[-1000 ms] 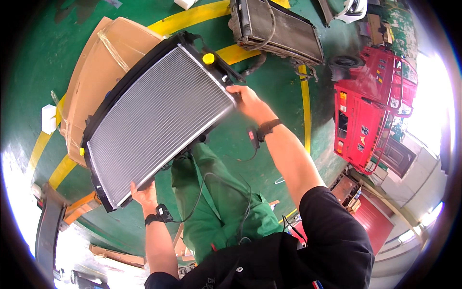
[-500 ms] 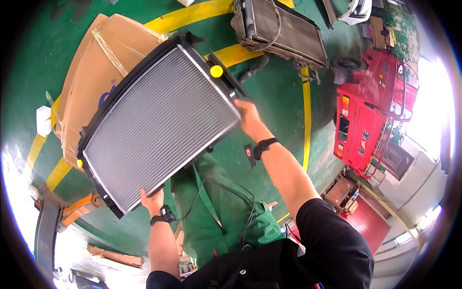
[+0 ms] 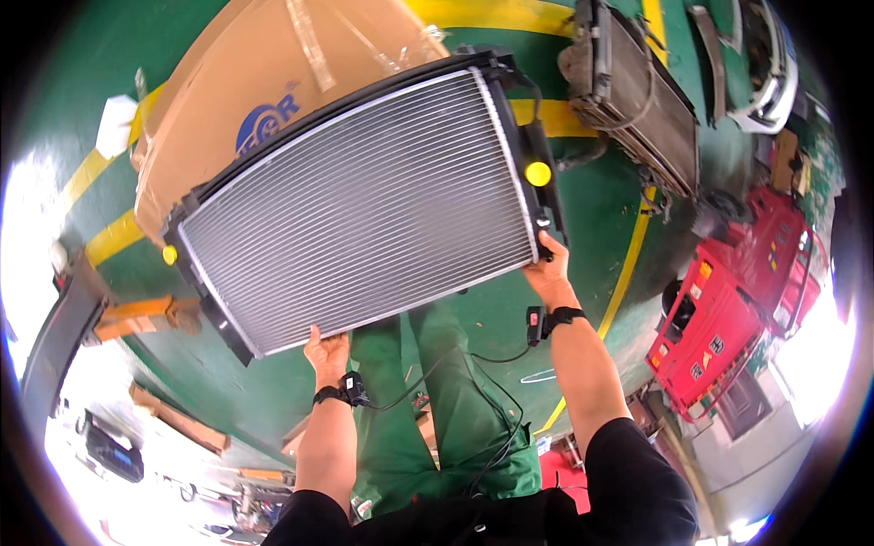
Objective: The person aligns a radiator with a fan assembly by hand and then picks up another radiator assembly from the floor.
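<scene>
Swung flatter across the view since the earlier frame, the silver-and-black radiator (image 3: 364, 218) now sits further right, though the floor (image 3: 214, 373) and the things on it have shifted as well, so part of that is likely the head turning. It is held up in front of the green trousers (image 3: 378, 414), its far edge overlapping a cardboard box (image 3: 214, 150) from this viewpoint; whether the two touch cannot be told. One yellow cap (image 3: 538, 174) shows at its right end. The left hand (image 3: 329, 358) pinches the near edge toward the left, thumb up and fingers partly hidden; the right hand (image 3: 551, 273) is clasped round the near right corner. Both holds sit on the near side, so the long far side could tip down and lever the edge from the fingers. A slip would probably drop a corner, and careless pressure could bend the thin fins (image 3: 428, 173). The black cable (image 3: 414, 387) hanging from the wrist boxes (image 3: 354, 389) might snag on a bracket. Further out, the dirty old radiator (image 3: 637, 91), well apart, could be knocked only by a wide swing.
</scene>
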